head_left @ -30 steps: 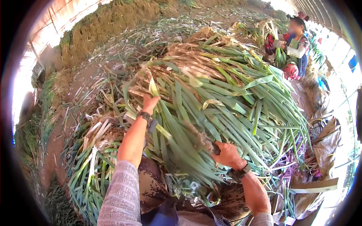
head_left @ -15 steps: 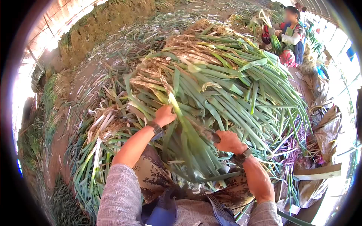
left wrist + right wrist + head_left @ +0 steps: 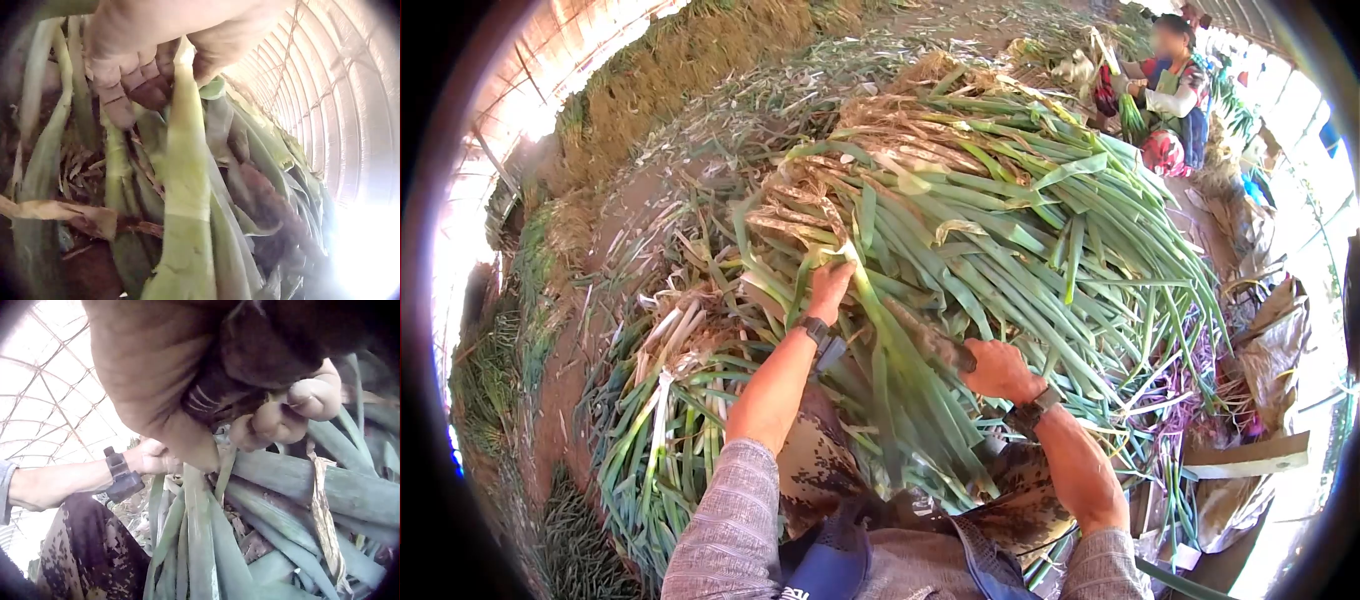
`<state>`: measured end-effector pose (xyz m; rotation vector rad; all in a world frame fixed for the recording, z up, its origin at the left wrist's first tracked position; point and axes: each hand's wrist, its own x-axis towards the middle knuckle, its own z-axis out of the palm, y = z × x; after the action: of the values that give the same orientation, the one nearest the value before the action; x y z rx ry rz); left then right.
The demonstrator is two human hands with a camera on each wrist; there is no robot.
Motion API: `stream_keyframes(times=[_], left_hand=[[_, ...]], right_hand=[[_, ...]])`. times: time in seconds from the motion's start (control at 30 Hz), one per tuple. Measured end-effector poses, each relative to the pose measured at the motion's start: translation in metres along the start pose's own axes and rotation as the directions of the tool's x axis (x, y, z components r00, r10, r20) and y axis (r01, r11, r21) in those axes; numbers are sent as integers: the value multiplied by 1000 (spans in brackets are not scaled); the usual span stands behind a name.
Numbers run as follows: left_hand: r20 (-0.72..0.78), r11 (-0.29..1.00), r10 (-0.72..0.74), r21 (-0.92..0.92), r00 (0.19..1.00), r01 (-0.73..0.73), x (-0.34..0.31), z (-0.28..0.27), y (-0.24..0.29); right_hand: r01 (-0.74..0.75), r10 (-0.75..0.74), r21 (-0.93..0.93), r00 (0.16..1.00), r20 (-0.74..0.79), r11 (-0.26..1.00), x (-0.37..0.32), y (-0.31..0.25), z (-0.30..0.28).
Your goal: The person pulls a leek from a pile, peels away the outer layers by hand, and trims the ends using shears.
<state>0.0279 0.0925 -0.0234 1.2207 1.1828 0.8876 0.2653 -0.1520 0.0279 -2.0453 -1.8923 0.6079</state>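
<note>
My left hand (image 3: 830, 290) grips a leek (image 3: 187, 169) by its pale stalk, the thumb and curled fingers around it in the left wrist view. The leek's green leaves fan down toward my lap. To the right, my right hand (image 3: 1002, 370) holds a knife (image 3: 935, 340) by its dark handle (image 3: 215, 394). Its brown, dirt-caked blade points up and left, close beside the held leek's leaves. Beyond both hands spreads a big heap of leeks (image 3: 1040, 230), roots toward the upper left and leaves toward the right.
Trimmed leeks (image 3: 655, 420) with white stalks lie at my left. Leaf scraps (image 3: 730, 130) litter the ground behind the heap. Another person (image 3: 1175, 95) sits at the far right holding a bunch of leeks. A wooden board (image 3: 1245, 457) and sacking lie at the right.
The left hand, gripping the leek, came toward me and rightward, then rose slightly back. The leek's leaves swung down toward my lap. The right hand with the knife shifted slightly up in the view.
</note>
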Motion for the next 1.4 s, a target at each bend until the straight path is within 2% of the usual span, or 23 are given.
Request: stream_keyframes(times=[0.07,0.13,0.2,0.23,0.27,0.33,0.4,0.47,0.53,0.6,0.67,0.73,0.8,0.87,0.9,0.97,1.07,1.13,1.23,1.3,1.4], left_hand=[[-90,992,69,109,994,-59,25,3,-27],[-66,988,129,95,989,-122,20,5,-17],[27,995,-99,-28,995,100,15,5,-3],[117,987,-131,-74,984,140,5,6,5],[194,980,-91,-157,977,123,-9,11,11],[382,983,-60,-137,922,121,-21,10,21],[405,986,-24,-143,914,89,-32,10,26],[511,977,13,-191,860,98,-35,7,26],[499,971,-14,-200,866,131,-41,6,34],[528,956,-57,-216,847,199,-45,0,41],[552,957,-55,-209,832,201,-44,-4,39],[584,974,-98,-111,806,199,-47,-3,40],[600,975,-115,-85,792,206,-51,1,43],[675,994,-96,29,732,104,-58,7,47],[656,995,-96,94,748,46,-61,11,45],[649,993,-111,108,753,53,-64,15,44],[619,990,-123,136,775,49,-68,18,46],[598,988,-121,152,792,36,-66,18,46],[539,982,-105,189,836,1,-61,14,38],[499,977,-188,184,846,109,-59,11,40],[494,975,-199,185,847,121,-67,14,48]], right_hand=[[-6,6,16,1000,-19,1000,3,-5,2],[44,-40,59,997,-70,997,6,-8,3],[29,-22,65,995,-97,997,10,-8,3],[11,-2,78,993,-118,997,11,-11,1],[9,0,78,993,-120,997,11,-12,-1],[49,-30,103,984,-177,993,9,-21,-11],[54,-31,105,977,-210,993,10,-21,-12],[61,-35,104,970,-241,993,12,-18,-12],[4,0,16,965,-263,1000,14,-15,-12],[62,-44,53,959,-280,997,13,-17,-12],[120,-87,95,951,-296,988,13,-22,-13],[28,-3,74,947,-322,997,16,-26,-17],[70,-45,70,951,-307,995,19,-29,-23],[112,-86,75,954,-286,991,20,-34,-25],[67,-44,73,958,-283,995,20,-37,-27],[23,-3,70,959,-282,997,19,-41,-30],[-11,48,101,929,-367,995,17,-41,-31],[-73,89,71,964,-250,995,13,-34,-31],[-42,47,31,976,-212,999,4,-24,-21],[-27,37,54,979,-200,998,1,-22,-21],[18,5,104,976,-216,994,3,-31,-25]])
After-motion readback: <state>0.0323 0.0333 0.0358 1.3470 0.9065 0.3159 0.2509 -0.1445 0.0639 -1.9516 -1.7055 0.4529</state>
